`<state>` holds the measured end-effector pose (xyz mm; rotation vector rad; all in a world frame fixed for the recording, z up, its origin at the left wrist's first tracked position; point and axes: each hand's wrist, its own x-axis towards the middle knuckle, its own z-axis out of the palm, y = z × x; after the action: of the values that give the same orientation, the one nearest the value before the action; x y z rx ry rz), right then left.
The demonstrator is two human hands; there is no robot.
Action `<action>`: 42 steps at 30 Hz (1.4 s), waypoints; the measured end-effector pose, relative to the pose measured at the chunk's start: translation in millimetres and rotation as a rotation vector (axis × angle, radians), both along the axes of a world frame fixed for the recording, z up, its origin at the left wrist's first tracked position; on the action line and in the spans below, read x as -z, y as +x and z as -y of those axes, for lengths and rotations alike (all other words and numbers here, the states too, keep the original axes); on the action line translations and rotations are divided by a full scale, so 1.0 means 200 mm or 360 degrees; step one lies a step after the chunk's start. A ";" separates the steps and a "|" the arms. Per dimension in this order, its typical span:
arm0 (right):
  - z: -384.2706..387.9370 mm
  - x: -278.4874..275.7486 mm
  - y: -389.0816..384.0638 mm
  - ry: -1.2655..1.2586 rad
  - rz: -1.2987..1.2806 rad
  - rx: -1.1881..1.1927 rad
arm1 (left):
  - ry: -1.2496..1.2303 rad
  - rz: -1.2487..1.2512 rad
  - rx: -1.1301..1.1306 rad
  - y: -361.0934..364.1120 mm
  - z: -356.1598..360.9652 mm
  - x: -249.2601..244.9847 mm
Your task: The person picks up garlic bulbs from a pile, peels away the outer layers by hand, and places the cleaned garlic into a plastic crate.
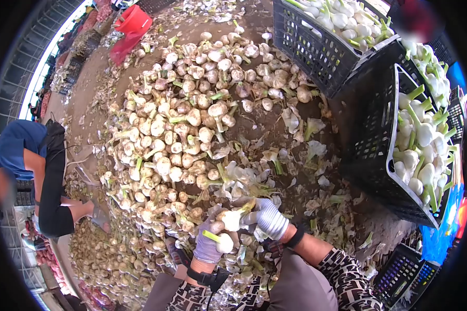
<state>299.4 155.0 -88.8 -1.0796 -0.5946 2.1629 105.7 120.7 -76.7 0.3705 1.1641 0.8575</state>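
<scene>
My left hand (207, 243), in a pale glove, is closed around a few garlic bulbs. One is a clean white garlic bulb (224, 243) with a short green stem. Beside it is a second garlic bulb (230, 221), whose stalk and loose skin (247, 207) point up to the right. My right hand (271, 220), gloved too, has its fingers closed at that bulb's skin and stalk; the fingertips are partly hidden. In front of both hands spreads a large heap of unpeeled garlic (176, 124), with shed papery skins (244, 179) at its right side.
Black crates of cleaned garlic stand at the right, one nearer (371, 150) and one farther (316, 46). A red bucket (134, 20) sits at the back left. Another person (31, 166) is at the left. An additional black crate (399, 274) lies low at the right.
</scene>
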 end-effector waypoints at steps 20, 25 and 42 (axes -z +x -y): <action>0.01 0.07 0.01 0.0904 0.0263 0.0048 | -0.0237 0.0411 0.0016 0.01 -0.02 -0.10; -0.03 0.07 0.06 0.0125 -0.0405 -0.0071 | 0.0570 -0.0572 0.0535 0.06 -0.04 -0.15; 0.05 0.17 0.09 0.0112 0.0280 0.0445 | 0.0574 -0.0148 0.0239 0.01 -0.06 0.02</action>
<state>317.0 145.1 -123.0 -1.2437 -0.5571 1.8079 108.1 132.9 -80.4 0.7907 1.0500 0.9255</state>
